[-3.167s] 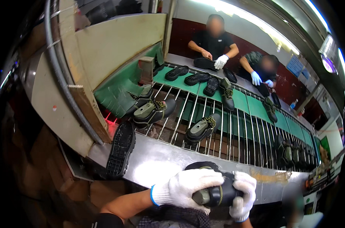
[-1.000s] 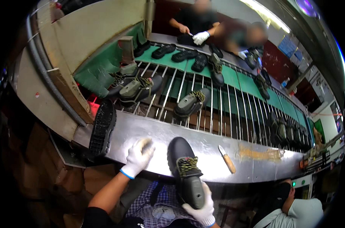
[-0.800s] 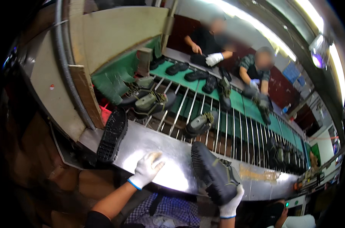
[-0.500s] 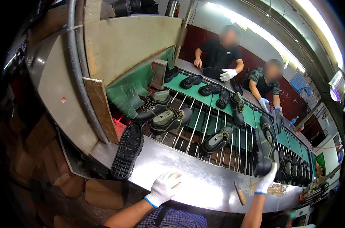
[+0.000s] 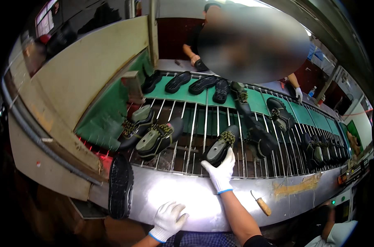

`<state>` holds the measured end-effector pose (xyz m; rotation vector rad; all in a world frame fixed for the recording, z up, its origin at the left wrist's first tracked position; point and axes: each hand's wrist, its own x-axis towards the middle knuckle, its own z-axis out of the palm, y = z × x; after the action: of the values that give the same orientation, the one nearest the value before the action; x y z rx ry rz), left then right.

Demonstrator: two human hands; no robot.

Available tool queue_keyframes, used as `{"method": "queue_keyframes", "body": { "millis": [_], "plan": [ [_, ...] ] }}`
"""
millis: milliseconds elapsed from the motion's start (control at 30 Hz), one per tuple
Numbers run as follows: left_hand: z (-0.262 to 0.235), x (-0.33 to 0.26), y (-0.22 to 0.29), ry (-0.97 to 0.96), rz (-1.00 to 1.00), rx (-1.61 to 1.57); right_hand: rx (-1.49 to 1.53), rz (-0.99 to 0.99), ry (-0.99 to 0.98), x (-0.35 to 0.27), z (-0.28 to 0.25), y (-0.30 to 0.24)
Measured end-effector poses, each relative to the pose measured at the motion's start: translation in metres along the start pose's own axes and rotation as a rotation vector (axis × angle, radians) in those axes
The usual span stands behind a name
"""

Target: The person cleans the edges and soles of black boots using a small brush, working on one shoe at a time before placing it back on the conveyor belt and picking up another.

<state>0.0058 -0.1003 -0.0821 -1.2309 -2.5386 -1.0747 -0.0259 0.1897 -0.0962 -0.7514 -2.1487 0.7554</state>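
The shoe (image 5: 220, 147) is set on the rack (image 5: 190, 136), its toe turned away and its heel toward the ledge (image 5: 199, 195). Its heel is spanned by the right hand (image 5: 221, 172), thumb on one side and fingers on the other; how firmly it is gripped cannot be told. The left hand (image 5: 169, 219) is held over the ledge's near edge, fingers loosely curled and parted, with nothing seen in them. To the right, a knife (image 5: 261, 204) is laid on the ledge.
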Motion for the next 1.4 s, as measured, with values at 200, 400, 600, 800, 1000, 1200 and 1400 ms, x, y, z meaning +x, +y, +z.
{"method": "queue_keyframes", "body": {
  "millis": [200, 400, 600, 800, 1000, 1200, 1400],
  "plan": [
    [0.017, -0.020, -0.011, -0.016, 0.051, 0.162, 0.020, 0.091, -0.107, 0.004, 0.006, 0.000],
    [0.020, -0.025, -0.002, 0.048, -0.029, 0.216, 0.129, 0.098, -0.121, 0.000, 0.009, 0.006],
    [0.005, 0.002, 0.007, 0.027, 0.020, 0.127, 0.115, 0.087, -0.088, 0.006, 0.003, 0.013],
    [0.001, 0.001, 0.004, -0.017, -0.015, 0.119, 0.127, 0.006, -0.016, 0.005, 0.013, 0.019],
    [-0.008, 0.000, 0.008, 0.037, 0.031, 0.124, 0.119, 0.064, -0.030, 0.000, 0.017, 0.005],
    [0.001, 0.010, -0.002, 0.107, 0.052, 0.057, 0.083, 0.071, -0.045, 0.007, 0.013, 0.019],
    [-0.006, -0.003, -0.009, 0.127, 0.015, 0.040, 0.133, 0.152, -0.078, 0.001, 0.024, 0.001]
  ]
}}
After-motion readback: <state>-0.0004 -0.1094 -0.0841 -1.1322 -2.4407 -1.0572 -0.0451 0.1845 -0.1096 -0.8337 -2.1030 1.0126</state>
